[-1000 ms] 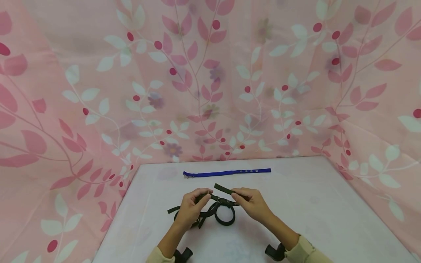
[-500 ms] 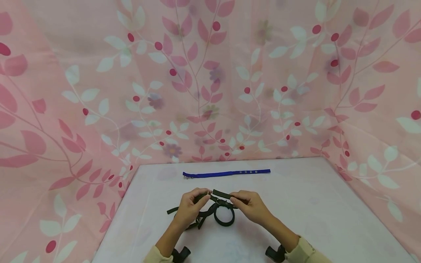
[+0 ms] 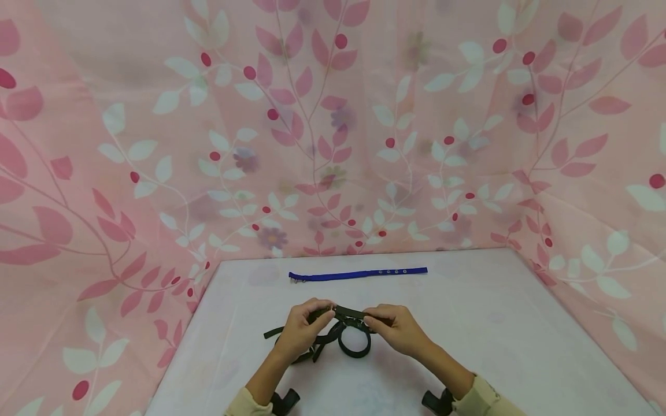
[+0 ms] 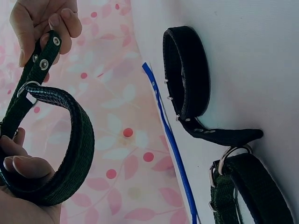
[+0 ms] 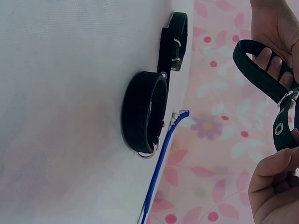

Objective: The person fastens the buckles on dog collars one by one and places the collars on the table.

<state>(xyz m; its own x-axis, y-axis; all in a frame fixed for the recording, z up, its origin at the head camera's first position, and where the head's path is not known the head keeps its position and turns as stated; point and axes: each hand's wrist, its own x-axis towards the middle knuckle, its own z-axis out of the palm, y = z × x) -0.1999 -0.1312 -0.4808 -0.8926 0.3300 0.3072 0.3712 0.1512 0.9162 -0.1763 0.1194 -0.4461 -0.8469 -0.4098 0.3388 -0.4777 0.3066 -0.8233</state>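
A dark green collar (image 4: 81,140) is stretched between both hands above the table. My left hand (image 3: 304,326) grips its looped part near the buckle end, thumb and fingers curled round it. My right hand (image 3: 398,326) pinches the eyelet strap (image 4: 44,63), which passes by a metal ring (image 4: 29,91) in the left wrist view. The free tip points left, right at the left fingertips in the head view. Below the hands, a dark buckled collar (image 3: 355,352) lies looped on the table, and another dark green collar (image 4: 261,186) is beside it, partly behind my left hand in the head view.
A blue collar (image 3: 359,275) with eyelets lies straight across the back of the white table (image 3: 468,323). Pink floral cloth (image 3: 333,144) surrounds the table at the back and sides. Dark wrist cameras (image 3: 438,401) sit at both cuffs.
My right hand has brought the strap's free tip down and left, from pointing upward to lying close to the left fingertips. The left hand and the collars on the table have hardly moved.
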